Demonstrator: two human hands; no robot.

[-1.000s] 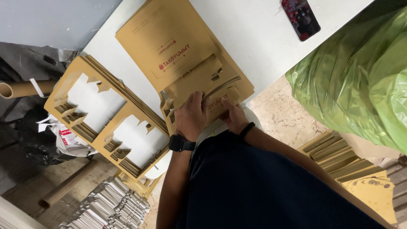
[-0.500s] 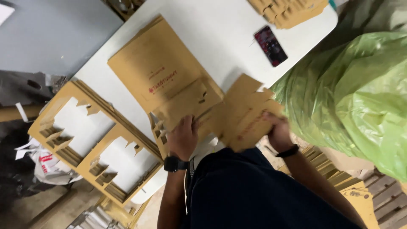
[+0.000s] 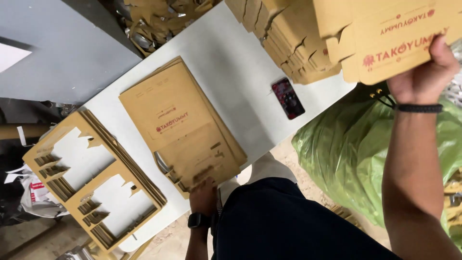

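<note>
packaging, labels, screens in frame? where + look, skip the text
Flat carton blank: top right, in right hand; tan, red print.
Stack of printed sheets: table centre, left hand on its near edge; tan, red logo.
Phone: right of stack; dark rectangle, reddish screen.

Bright, even light here, seemingly from overhead, and the white table (image 3: 231, 72) glows almost washed out. Soft, short shadows only, tucked under the brown cardboard stack (image 3: 183, 127). The green plastic bag (image 3: 351, 154) on the right throws small glints. The dark floor at far left sits dim and murky. The right hand (image 3: 423, 72) shows slight motion softness; edges stretch a touch.
</note>
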